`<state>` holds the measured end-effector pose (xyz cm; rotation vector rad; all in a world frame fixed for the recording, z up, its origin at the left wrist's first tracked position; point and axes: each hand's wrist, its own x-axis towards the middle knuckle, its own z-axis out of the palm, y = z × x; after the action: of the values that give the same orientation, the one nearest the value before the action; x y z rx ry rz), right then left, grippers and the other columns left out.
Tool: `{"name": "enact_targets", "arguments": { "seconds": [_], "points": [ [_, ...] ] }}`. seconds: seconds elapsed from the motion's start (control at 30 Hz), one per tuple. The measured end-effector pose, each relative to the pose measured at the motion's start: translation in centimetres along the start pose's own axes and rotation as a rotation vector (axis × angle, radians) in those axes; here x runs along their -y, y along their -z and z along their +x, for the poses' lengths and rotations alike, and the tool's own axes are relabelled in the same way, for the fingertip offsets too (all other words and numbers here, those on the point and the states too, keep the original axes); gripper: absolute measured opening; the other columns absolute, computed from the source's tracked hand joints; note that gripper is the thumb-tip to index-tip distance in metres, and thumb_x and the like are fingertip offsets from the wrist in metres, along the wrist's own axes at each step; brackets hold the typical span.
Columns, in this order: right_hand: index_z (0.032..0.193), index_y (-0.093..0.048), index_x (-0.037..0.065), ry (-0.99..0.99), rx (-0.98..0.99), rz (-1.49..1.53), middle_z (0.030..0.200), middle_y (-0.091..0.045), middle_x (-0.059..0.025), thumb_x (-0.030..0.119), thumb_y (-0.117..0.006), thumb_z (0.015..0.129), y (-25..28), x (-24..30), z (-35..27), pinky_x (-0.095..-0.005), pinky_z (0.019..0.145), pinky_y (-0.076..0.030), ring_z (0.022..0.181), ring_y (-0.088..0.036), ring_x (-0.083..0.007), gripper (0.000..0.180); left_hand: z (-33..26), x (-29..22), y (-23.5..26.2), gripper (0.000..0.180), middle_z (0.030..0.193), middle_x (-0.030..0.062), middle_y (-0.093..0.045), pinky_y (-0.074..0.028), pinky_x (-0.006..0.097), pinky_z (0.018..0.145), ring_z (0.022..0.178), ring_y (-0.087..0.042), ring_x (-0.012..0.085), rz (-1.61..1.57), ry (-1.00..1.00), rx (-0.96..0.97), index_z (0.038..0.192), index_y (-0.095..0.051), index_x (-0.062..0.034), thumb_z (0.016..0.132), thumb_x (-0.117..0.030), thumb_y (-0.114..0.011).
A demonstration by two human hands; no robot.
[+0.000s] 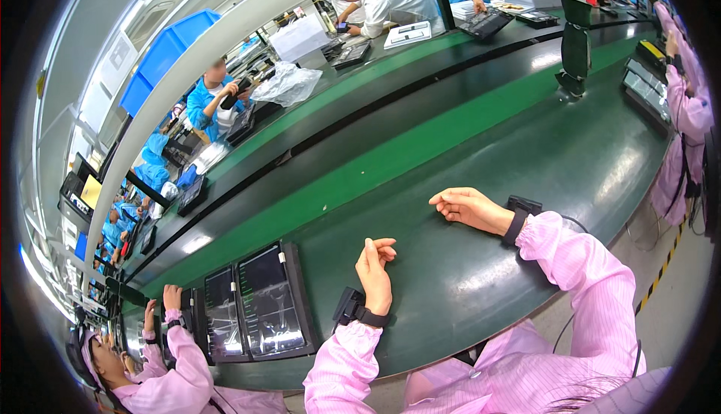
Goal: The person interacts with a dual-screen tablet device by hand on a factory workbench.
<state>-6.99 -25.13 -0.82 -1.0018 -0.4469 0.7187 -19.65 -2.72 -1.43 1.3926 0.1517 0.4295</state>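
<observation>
My left hand [373, 271] is above the green worktable [420, 324], thumb raised and apart from loosely bent fingers, holding nothing. To its right and a little farther off, my right hand [473, 210] rests beside the table surface with half-curled fingers and nothing in them. Both wrists carry black straps with small black boxes. Nearest to my left hand, on its left, are two dark flat panels in black frames [272, 301], side by side and covered with shiny film.
A co-worker in pink [161, 384] sits at the left, hands raised by the panels. A dark upright stand [575, 49] rises at the far right. More framed panels [647, 87] lie near another pink-clad person. Workers in blue line the far side, beyond a black-and-green conveyor [420, 91].
</observation>
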Motion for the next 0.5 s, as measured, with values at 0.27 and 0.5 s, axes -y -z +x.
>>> {"name": "enact_targets", "arguments": {
  "seconds": [0.27,0.5],
  "points": [
    [0.114,-0.064,0.005,0.045,0.004,-0.004,0.099,-0.062,0.002,0.027,-0.053,0.098,-0.13,0.11,-0.02,-0.0225,0.084,-0.045,0.09,-0.056,-0.0055,0.029,0.05,0.02,0.1,0.046,0.074,0.0017,-0.058,-0.043,0.023,0.068,0.07,-0.052,0.0086,-0.014,0.003,-0.01,0.092,-0.066,0.0026,0.104,-0.031,-0.036],
    [0.114,-0.064,0.005,0.028,0.008,-0.004,0.099,-0.062,0.0018,0.027,-0.053,0.098,-0.19,0.05,0.06,-0.0218,0.083,-0.045,0.09,-0.056,-0.0056,0.029,-0.01,-0.11,0.04,0.046,0.074,0.0015,-0.058,-0.043,0.023,0.067,0.07,-0.051,0.0084,-0.012,0.002,-0.007,0.092,-0.066,0.0024,0.104,-0.031,-0.036]
  ]
}}
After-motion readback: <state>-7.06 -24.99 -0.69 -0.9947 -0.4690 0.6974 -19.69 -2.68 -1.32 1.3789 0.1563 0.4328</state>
